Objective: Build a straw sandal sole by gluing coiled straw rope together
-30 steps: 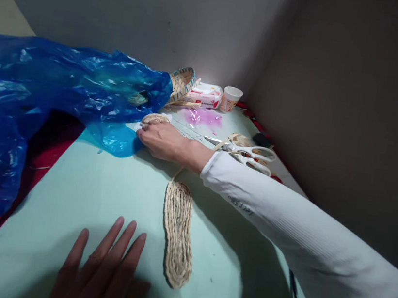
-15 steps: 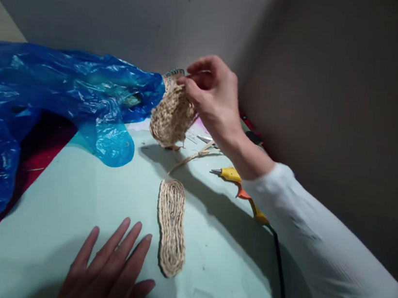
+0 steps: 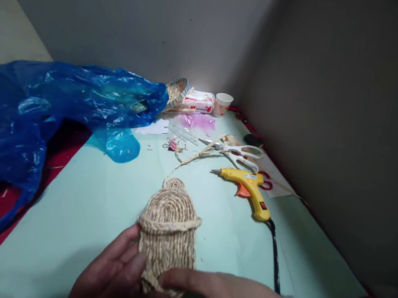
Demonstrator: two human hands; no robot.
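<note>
A small woven straw slipper (image 3: pixel 172 214) is held low in the middle of the head view, its rounded toe pointing away and a braided band across it. My left hand (image 3: pixel 112 267) grips its left side near the close end. From the right, my right hand (image 3: pixel 227 297) has its fingers closed around the near end, which they partly hide. Behind the toe lies a flat coiled straw sole (image 3: pixel 175 183), mostly covered by the slipper. A loose straw strand (image 3: pixel 194 157) runs from this sole toward the scissors.
A yellow glue gun (image 3: pixel 246 177) with a black cord lies on the right. Beyond it are white-handled scissors (image 3: pixel 244 151), a pink binder clip (image 3: pixel 172 144), a paper cup (image 3: pixel 223 104) and a tissue pack (image 3: pixel 200 101). A blue plastic bag (image 3: pixel 81 94) sprawls at left around a woven basket-like piece (image 3: pixel 177 91).
My right hand has brought the straw slipper from the far side of the table down toward me. My left hand has lifted off the table and closed on it.
</note>
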